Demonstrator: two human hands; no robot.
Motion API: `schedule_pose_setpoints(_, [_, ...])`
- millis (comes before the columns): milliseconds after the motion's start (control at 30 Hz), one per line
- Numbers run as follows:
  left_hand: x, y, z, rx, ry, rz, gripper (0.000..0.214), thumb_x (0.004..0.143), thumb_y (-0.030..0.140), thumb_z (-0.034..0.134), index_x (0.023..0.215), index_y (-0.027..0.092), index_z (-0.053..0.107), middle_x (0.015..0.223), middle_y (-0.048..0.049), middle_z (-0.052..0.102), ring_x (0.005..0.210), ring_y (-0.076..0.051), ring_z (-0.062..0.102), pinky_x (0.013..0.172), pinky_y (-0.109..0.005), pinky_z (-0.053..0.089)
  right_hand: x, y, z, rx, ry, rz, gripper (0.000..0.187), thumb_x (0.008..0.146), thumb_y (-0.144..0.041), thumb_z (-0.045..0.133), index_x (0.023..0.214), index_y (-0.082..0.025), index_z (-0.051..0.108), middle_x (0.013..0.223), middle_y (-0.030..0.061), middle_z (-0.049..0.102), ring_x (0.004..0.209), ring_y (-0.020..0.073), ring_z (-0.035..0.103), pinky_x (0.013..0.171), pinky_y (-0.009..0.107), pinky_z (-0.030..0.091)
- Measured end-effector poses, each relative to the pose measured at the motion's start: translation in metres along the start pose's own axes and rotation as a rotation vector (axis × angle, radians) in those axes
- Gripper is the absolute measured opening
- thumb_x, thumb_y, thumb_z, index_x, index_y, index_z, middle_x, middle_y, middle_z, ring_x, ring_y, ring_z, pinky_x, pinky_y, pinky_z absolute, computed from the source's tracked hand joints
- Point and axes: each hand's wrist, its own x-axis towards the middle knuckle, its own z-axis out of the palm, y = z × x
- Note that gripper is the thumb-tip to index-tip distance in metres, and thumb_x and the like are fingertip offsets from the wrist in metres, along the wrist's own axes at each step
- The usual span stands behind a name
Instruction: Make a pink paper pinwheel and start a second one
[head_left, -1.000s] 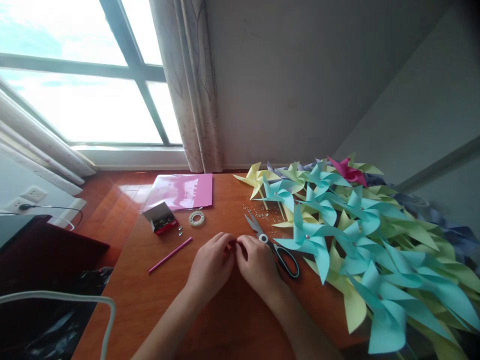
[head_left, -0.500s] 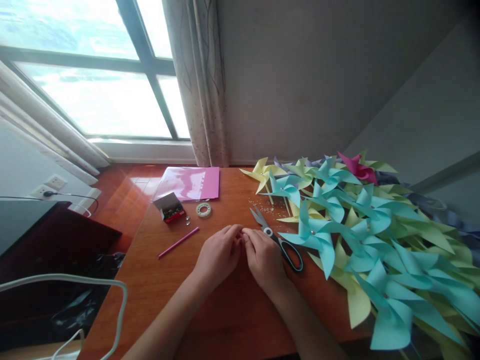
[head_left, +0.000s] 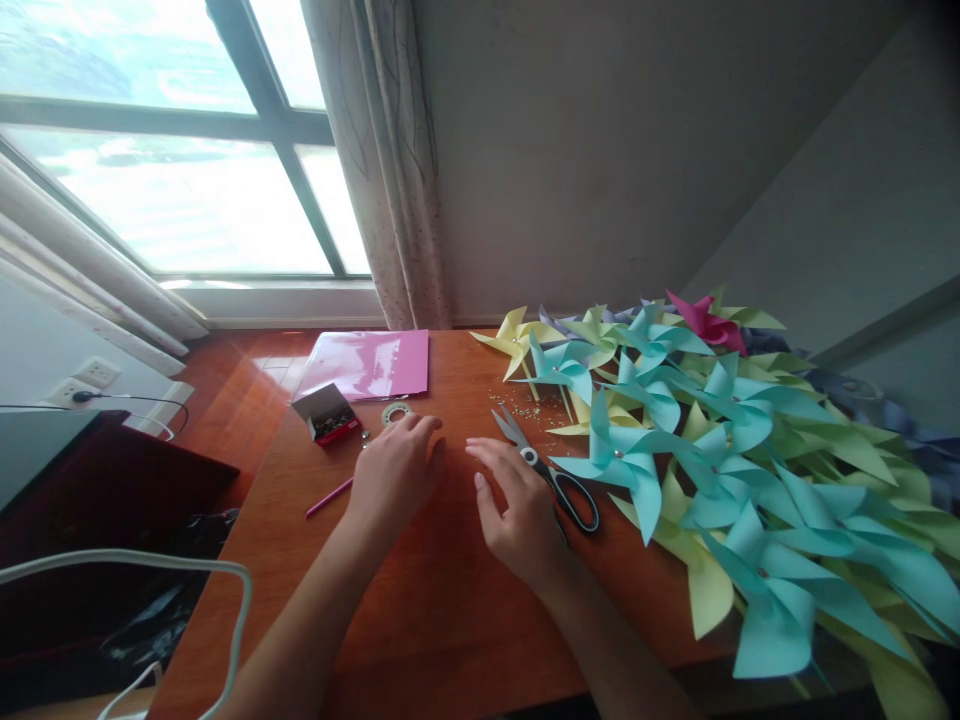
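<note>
My left hand [head_left: 394, 470] lies on the wooden table [head_left: 442, 610], fingers stretched forward and loosely together, fingertips just short of a small tape roll [head_left: 395, 411]. Nothing shows in it. My right hand [head_left: 514, 500] hovers beside it, fingers spread and empty, right next to black-handled scissors [head_left: 551, 475]. A pink straw [head_left: 328, 497] pokes out from under my left wrist. A small open box of pins [head_left: 326, 413] sits left of the tape, with loose pins beside it.
A pink sheet [head_left: 371, 362] lies at the table's far edge. A big pile of teal, yellow and green paper pinwheels [head_left: 712, 460] covers the right side. Tiny beads [head_left: 525, 405] are scattered near the scissor blades. A white cable [head_left: 225, 590] loops at the left.
My hands, which were pinched together over something small, have parted. The left hand has reached left and forward toward the tape roll; the right hand has opened.
</note>
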Motion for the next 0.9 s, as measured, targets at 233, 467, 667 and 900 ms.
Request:
schedule_pose_setpoints(233, [0.056,-0.007,0.001,0.294,0.056,-0.034,0.028,0.093,0.026,0.046,0.109,0.016,0.067,0.112,-0.0168,0.069,0.102,-0.035,0.065,0.080,-0.043,0.047,-0.001,0.005,0.007,-0.064,-0.114,-0.040,0.029,0.090,-0.005,0.051,0.111,-0.018,0.067,0.098,0.0089,0.074,0.092,0.0235,0.069,0.085,0.036,0.055])
schedule_pose_setpoints(467, [0.073,-0.016,0.013,0.301,0.003,-0.039,0.033,0.091,0.014,0.039,0.096,0.010,0.071,0.094,-0.0197,0.073,0.091,-0.034,0.070,0.079,-0.043,0.044,-0.001,0.005,0.007,-0.080,-0.138,-0.026,0.026,0.090,-0.005,0.052,0.106,-0.018,0.068,0.093,0.0076,0.074,0.087,0.0226,0.069,0.082,0.034,0.054])
schedule_pose_setpoints(667, [0.074,-0.019,0.013,0.299,0.020,-0.045,0.032,0.092,0.029,0.046,0.101,0.013,0.071,0.103,-0.0190,0.073,0.097,-0.036,0.069,0.080,-0.043,0.045,-0.002,0.003,0.007,-0.106,-0.181,-0.033,0.025,0.090,-0.005,0.052,0.104,-0.017,0.068,0.092,0.0075,0.074,0.085,0.0225,0.068,0.080,0.033,0.052])
schedule_pose_setpoints(900, [0.075,-0.020,0.015,0.285,0.009,-0.041,0.038,0.095,0.024,0.036,0.094,0.012,0.073,0.094,-0.0191,0.074,0.093,-0.035,0.070,0.076,-0.041,0.046,-0.001,0.004,0.007,-0.137,-0.217,-0.042,0.023,0.090,-0.007,0.052,0.103,-0.018,0.068,0.091,0.0070,0.074,0.085,0.0219,0.068,0.079,0.032,0.052])
